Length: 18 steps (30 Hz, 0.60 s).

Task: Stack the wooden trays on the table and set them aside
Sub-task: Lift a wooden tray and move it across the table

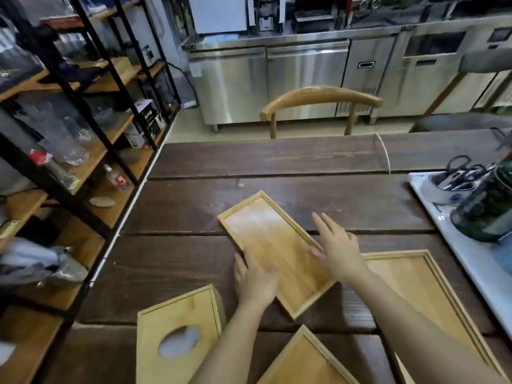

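A long narrow wooden tray (266,231) lies diagonally on the dark wooden table (277,162). My left hand (256,278) rests on its near left edge with the fingers spread. Over its right rim is my right hand (336,245), fingers apart, holding nothing. A larger wooden tray (421,289) lies to the right, partly under my right forearm. The corner of a third tray (302,361) shows at the bottom edge.
A wooden tissue box (177,336) stands at the near left. A white tray (476,259) with a dark jar and a cup of scissors sits at the right. A chair (321,101) is behind the table, shelving at the left.
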Each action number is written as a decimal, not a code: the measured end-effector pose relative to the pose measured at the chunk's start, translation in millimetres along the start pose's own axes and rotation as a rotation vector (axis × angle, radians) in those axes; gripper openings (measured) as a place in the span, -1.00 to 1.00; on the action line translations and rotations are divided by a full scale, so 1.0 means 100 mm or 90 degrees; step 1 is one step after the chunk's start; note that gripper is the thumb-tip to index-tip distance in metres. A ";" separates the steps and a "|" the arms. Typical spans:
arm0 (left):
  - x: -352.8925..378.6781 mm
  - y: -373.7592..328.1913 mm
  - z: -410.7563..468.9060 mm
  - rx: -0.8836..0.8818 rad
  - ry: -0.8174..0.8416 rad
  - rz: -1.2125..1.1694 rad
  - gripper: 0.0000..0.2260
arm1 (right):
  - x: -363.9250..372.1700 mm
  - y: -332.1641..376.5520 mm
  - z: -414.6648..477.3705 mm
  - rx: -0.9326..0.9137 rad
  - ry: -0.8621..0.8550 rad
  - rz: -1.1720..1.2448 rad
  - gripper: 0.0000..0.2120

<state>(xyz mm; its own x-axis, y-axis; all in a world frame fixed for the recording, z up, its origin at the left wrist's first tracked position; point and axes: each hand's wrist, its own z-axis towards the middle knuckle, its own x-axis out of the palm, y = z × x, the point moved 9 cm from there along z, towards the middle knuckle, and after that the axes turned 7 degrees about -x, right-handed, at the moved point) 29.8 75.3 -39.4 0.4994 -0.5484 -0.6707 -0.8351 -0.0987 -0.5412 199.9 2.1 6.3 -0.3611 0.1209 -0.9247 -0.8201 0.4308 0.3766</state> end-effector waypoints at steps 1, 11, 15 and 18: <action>0.05 0.05 0.00 -0.018 0.014 -0.033 -0.30 | 0.11 -0.05 -0.03 0.038 0.038 0.024 -0.33; 0.21 0.07 -0.20 -0.204 0.140 -0.611 -0.57 | 0.48 -0.02 -0.15 0.254 0.054 0.353 -0.39; 0.09 0.12 -0.18 -0.274 0.131 -0.597 -0.61 | 0.52 -0.08 -0.18 0.359 0.066 0.463 -0.38; -0.05 0.15 -0.15 -0.277 0.110 -0.566 -0.60 | 0.57 -0.08 -0.23 0.413 0.078 0.620 -0.44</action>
<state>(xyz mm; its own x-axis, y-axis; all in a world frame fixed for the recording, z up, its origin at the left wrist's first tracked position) 11.2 64.5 -36.6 0.9713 -0.2376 -0.0108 -0.2037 -0.8073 -0.5538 175.6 -15.0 -47.6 -0.7803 0.5786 -0.2376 0.1922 0.5833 0.7892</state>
